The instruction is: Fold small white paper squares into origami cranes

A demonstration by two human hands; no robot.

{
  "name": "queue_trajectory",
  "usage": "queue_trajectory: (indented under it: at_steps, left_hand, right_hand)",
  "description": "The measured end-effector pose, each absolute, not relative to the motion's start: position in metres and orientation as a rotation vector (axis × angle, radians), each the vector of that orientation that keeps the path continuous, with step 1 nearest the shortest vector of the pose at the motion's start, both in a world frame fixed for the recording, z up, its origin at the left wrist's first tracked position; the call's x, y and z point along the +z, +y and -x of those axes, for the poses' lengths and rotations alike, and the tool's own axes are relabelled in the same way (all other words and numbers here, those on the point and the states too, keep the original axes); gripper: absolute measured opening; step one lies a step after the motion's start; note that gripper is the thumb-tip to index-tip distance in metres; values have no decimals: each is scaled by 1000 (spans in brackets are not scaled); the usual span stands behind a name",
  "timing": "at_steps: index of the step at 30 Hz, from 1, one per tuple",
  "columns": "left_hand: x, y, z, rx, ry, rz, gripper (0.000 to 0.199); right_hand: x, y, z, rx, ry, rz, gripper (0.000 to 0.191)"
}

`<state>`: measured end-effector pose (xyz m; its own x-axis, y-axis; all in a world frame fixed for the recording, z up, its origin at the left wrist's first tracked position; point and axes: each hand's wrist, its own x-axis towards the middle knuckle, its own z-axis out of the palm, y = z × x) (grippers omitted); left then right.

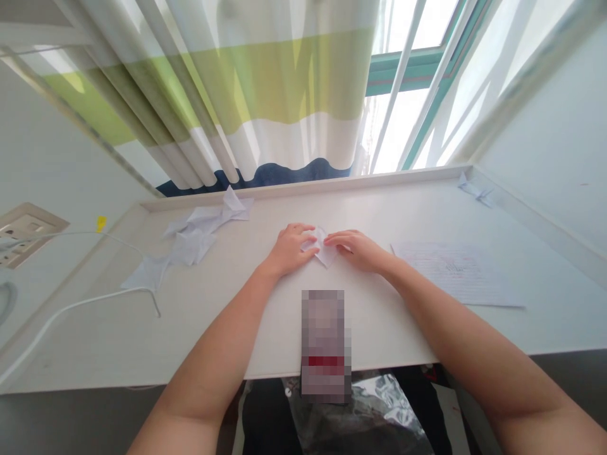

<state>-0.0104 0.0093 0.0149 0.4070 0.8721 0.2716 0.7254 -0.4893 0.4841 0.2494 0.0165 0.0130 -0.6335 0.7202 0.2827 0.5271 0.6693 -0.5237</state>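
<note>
A small folded piece of white paper [326,254] lies on the white desk, between my two hands. My left hand [293,248] grips its left side, with curved fingers and the thumb at the lower edge. From the other side, my right hand [356,248] has its fingers bent and close together on the paper's upper right part. The fingers cover some of the folds, so the exact shape is hard to make out.
Several folded white paper pieces [194,245] lie at the left, with another folded piece [474,189] in the back right corner. A written sheet [450,272] rests beside my right forearm. A pixelated oblong thing [325,322] is at the front edge. A white cable [95,301] crosses the left side.
</note>
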Motion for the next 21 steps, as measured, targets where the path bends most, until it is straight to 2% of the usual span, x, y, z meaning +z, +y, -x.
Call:
queue_trajectory:
  at_steps: [6,17,21]
  left_hand:
    - [17,6,9,709,1341,-2339,23]
    - [17,9,10,712,1074,-2417,40]
    - [20,7,12,664,1068,-2343,36]
  right_hand:
    - [15,12,-250,599,-2430,985,25]
    - [19,3,-252,552,-2494,1046,40]
    - [15,9,-258,598,-2483,1055,39]
